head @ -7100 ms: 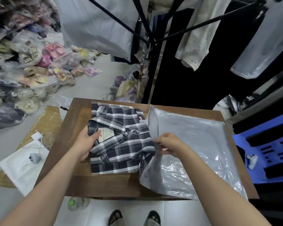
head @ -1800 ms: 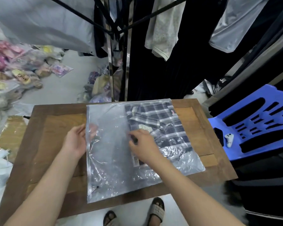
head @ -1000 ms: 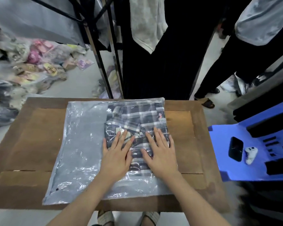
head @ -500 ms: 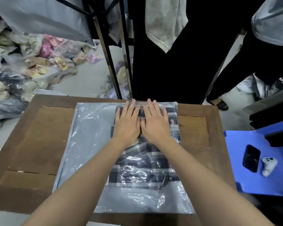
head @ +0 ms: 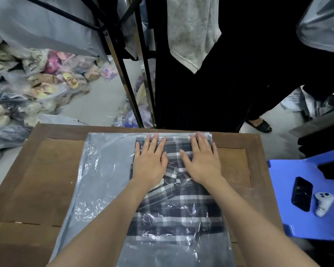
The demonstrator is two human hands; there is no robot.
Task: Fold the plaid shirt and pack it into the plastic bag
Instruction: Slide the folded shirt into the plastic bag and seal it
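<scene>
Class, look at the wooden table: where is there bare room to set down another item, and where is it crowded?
Bare wood lies left of the plastic bag on the table, and a narrower strip lies right of it. The middle is crowded: both hands, left hand and right hand, press the plaid shirt inside the bag.

Head camera, looking forward and steeply down

A single wide-angle view from the person's head faces down over a wooden table (head: 37,180) close below, both forearms reaching in from the bottom edge; hanging clothes (head: 193,31) fill the top, floor shows left, and a blue chair (head: 289,224) sits at right.
</scene>
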